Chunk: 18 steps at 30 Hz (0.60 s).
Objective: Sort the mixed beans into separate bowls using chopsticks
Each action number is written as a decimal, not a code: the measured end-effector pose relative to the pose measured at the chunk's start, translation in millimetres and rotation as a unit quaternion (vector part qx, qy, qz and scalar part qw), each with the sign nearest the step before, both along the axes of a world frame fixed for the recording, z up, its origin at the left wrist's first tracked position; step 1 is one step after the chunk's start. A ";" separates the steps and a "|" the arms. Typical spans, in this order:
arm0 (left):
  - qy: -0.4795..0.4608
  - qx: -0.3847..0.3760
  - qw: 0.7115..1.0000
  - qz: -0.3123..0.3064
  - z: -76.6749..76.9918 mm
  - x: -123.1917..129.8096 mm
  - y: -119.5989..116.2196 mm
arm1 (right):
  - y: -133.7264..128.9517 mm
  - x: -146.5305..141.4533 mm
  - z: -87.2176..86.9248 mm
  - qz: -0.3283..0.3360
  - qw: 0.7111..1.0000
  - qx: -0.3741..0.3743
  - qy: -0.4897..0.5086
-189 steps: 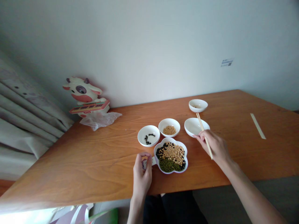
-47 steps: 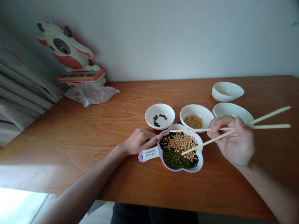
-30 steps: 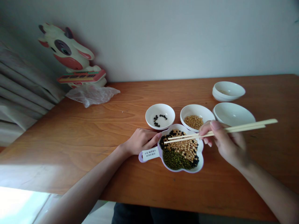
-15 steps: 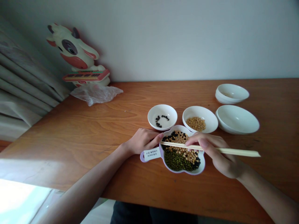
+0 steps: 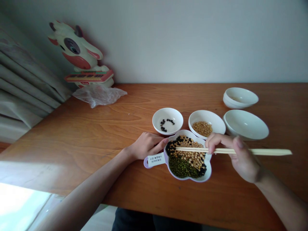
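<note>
Head view, left to right: a grey pleated curtain (image 5: 21, 70) hangs beside the grained wooden desk (image 5: 79, 144), where one glossy cow figure (image 5: 77, 51) stands behind one crumpled clear plastic bag (image 5: 99, 96). The left hand (image 5: 148, 146) lies on the desk, a fingertip touching the rim of the one lobed, flower-shaped white dish (image 5: 187, 179); whether its grip closes on the dish cannot be told. A white tag (image 5: 156, 159) covers the dish's handle, and the dish holds heaped round soybeans, black beans and mung beans (image 5: 186, 157). Four round white bowls sit beyond: one with a small arc of black beans (image 5: 166, 125), one with soybeans (image 5: 202, 128), one wide and shallow (image 5: 245, 124), one with a pale trace (image 5: 239, 98). The right hand (image 5: 243, 160) grips two straight wooden chopsticks (image 5: 269, 151), held closed together, their tips over the dish's beans.
</note>
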<state>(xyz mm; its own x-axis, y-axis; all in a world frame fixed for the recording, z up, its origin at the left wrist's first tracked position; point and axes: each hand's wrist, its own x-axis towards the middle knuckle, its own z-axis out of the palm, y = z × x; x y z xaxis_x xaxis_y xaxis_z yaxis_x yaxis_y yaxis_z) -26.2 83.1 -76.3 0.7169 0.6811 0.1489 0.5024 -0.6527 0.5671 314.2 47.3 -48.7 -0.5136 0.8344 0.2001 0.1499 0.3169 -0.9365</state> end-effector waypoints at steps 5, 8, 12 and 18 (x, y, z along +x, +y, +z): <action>-0.003 -0.004 1.000 -0.003 1.5 0.9 0.2 | 0.3 4.7 -5.7 0.014 1.000 -0.003 -0.009; -0.003 -0.006 1.000 -0.002 2.3 1.3 -0.1 | 0.7 8.2 -6.6 0.008 1.000 -0.003 -0.013; -0.002 -0.003 1.000 -0.001 3.2 1.6 -0.7 | 1.1 9.5 -5.6 0.007 1.000 -0.006 -0.018; -0.002 0.003 1.000 0.001 3.9 2.4 -0.1 | 2.0 7.3 -5.0 0.009 1.000 -0.009 -0.011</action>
<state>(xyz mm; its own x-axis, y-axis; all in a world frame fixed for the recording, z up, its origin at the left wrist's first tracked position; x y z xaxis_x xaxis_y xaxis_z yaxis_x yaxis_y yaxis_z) -23.8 83.0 -72.4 0.7153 0.6812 0.1561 0.5004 -0.6552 0.5660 321.5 49.3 -53.7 -0.5332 0.8280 0.1733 0.1650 0.3027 -0.9387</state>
